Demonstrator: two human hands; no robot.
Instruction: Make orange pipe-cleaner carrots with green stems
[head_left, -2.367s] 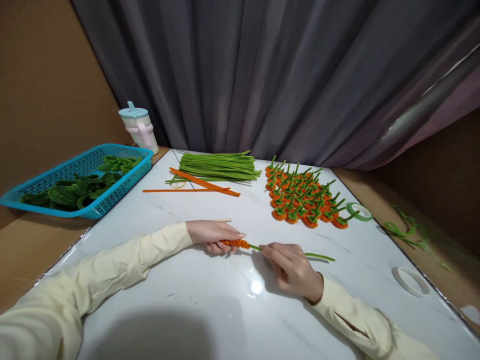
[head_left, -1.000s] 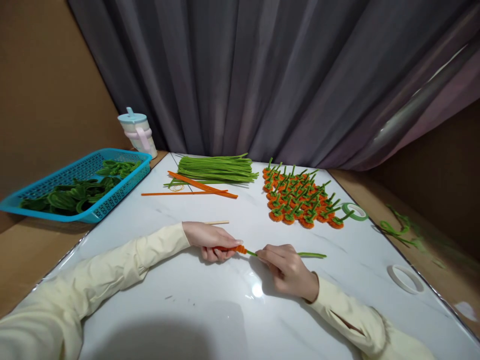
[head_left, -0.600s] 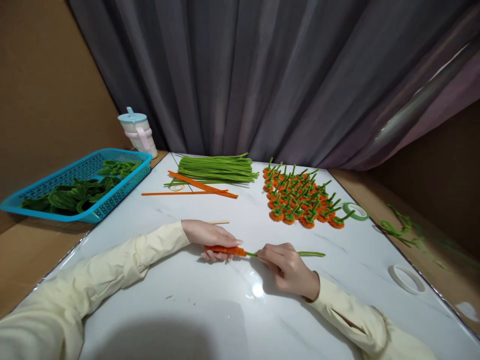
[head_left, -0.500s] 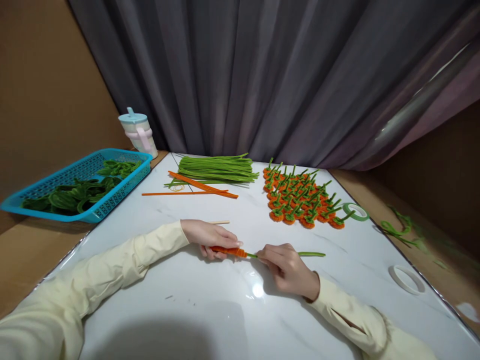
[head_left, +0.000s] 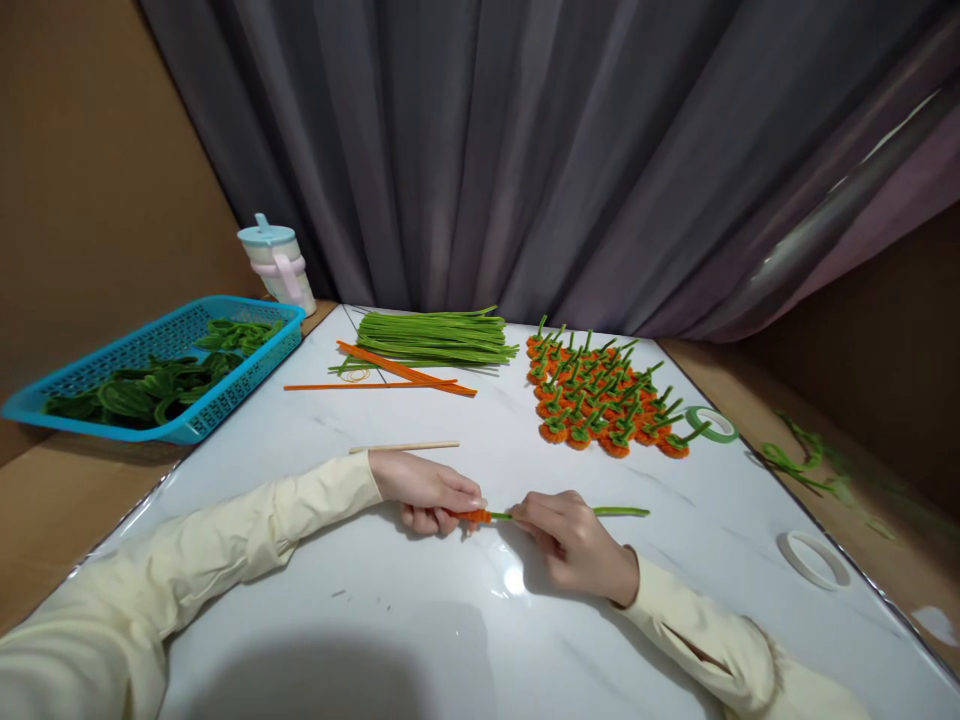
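Observation:
My left hand (head_left: 429, 490) is closed around an orange pipe cleaner (head_left: 477, 516) wound into a tight coil. Only the coil's right end shows past my fingertips. My right hand (head_left: 573, 538) pinches the green pipe-cleaner stem (head_left: 619, 512) that runs out of the coil to the right. Both hands rest low on the white marble-look table (head_left: 420, 620), near its middle. A thin wooden stick (head_left: 405, 447) lies just behind my left wrist.
Several finished orange-and-green flowers (head_left: 600, 400) lie at the back right. Beside them are a green tape roll (head_left: 712, 423) and a white tape roll (head_left: 814, 558). A bundle of green pipe cleaners (head_left: 435, 338), orange pipe cleaners (head_left: 405, 372), a blue basket (head_left: 161, 425) of green leaves and a cup (head_left: 277, 262) stand at the back left.
My left hand has slid right over the orange coil, so less of it shows now. The wooden stick behind my wrist is more exposed. My right hand has stayed on the green stem.

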